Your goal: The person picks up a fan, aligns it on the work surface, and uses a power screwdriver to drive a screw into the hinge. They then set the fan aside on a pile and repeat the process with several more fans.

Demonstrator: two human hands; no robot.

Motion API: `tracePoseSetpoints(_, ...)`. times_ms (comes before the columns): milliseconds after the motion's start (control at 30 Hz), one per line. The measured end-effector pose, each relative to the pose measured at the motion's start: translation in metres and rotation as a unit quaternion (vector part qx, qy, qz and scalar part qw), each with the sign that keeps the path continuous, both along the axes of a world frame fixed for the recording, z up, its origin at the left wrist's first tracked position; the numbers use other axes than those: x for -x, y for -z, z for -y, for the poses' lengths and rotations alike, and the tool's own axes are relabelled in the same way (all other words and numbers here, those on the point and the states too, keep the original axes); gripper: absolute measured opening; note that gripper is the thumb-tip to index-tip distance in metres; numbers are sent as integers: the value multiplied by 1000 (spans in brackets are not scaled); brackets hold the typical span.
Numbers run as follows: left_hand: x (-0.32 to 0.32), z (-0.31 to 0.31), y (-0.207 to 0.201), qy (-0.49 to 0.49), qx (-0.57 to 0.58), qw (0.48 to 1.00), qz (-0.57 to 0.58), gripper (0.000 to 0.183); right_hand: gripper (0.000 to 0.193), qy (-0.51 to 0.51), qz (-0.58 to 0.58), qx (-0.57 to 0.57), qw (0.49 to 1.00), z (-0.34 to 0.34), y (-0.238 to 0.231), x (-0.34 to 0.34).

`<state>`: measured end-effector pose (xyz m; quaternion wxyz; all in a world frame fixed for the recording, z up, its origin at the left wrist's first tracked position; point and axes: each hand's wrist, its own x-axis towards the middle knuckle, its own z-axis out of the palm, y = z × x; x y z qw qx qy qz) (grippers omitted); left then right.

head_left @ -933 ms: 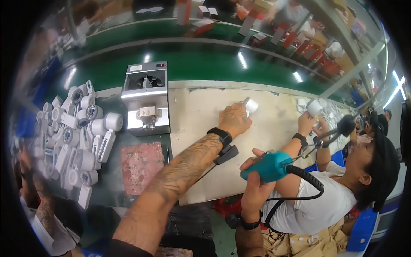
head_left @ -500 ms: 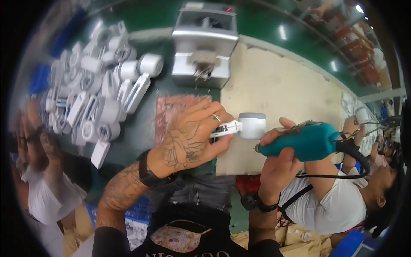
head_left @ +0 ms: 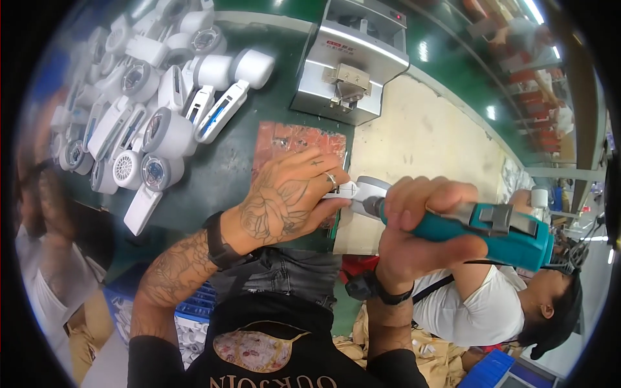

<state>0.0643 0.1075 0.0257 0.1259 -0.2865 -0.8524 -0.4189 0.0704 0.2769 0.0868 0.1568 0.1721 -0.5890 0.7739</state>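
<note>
My left hand (head_left: 284, 200), tattooed and with a ring, is closed around the handle of a white handheld fan (head_left: 369, 189). The fan's round head points right, and part of it is behind my right hand. In my right hand (head_left: 424, 223) is a teal electric screwdriver (head_left: 521, 239), gripped along its body and lying nearly level. Its dark nose reaches left to the fan handle, beside my left thumb. Whether the bit touches a screw cannot be made out. Under my left hand lies a worn red board (head_left: 270, 137).
Many white handheld fans (head_left: 139, 81) are heaped on the green bench at the left. A silver screw feeder (head_left: 346, 61) stands at the back, next to a cream board (head_left: 424, 129). A co-worker in a white shirt (head_left: 466, 307) sits close at right, another person at far left.
The screwdriver has come left and been turned over in my right hand, its nose now at the fan handle. My left hand keeps its hold on the fan. The whole view has shifted slightly.
</note>
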Motion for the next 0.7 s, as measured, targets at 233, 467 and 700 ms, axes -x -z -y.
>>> tracePoseSetpoints(233,4,6,1,5,5,1000,-17,31,84,-2,53,-53,997,13,-3,10)
tracePoseSetpoints(467,3,6,3,2,0,1000,8,33,83,5,33,-42,999,17,4,13)
tracePoseSetpoints(700,4,7,6,11,-5,1000,-20,35,85,-1,56,-47,997,16,2,14)
